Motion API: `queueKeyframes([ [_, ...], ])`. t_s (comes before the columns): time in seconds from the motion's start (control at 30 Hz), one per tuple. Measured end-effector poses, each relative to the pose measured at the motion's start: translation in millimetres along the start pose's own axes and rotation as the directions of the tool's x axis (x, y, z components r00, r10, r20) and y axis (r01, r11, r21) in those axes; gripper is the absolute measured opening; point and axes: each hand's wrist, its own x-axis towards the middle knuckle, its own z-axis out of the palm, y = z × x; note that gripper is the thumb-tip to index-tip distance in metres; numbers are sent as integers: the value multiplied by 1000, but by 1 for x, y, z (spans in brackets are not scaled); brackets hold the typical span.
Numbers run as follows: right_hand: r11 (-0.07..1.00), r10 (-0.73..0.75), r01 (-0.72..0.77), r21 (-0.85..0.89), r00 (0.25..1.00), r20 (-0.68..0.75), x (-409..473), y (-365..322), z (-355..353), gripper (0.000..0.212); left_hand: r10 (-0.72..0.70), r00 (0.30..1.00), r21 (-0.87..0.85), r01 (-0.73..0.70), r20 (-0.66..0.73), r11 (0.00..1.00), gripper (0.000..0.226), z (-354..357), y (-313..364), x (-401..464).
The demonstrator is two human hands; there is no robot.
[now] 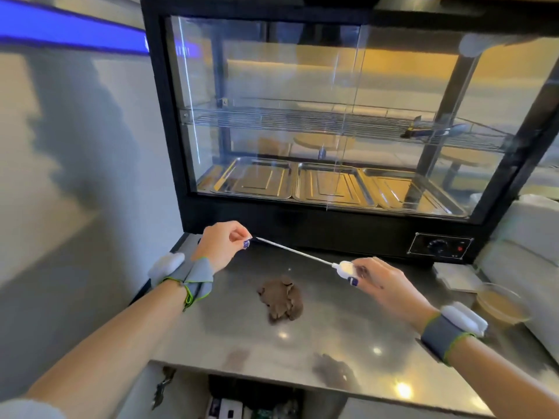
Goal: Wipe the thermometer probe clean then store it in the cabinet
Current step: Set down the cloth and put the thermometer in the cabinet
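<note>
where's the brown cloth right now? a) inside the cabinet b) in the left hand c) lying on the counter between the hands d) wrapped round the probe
c: the brown cloth lies crumpled on the counter, touched by neither the left hand nor the right hand, which hold the thermometer probe by its ends.

Both hands (222,247) (382,278) hold thermometer probe (295,253), seemingly above cloth (281,302)

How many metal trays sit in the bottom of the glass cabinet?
3: left tray, middle tray, right tray, side by side along the cabinet floor. The frame's right post may hide more.
</note>
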Motion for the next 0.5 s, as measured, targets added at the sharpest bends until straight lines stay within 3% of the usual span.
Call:
queueKeyframes([
  [0.5,997,-60,63,-51,997,50,2,-13,2,27,70,996,60,-73,51,996,12,-12,4,-11],
])
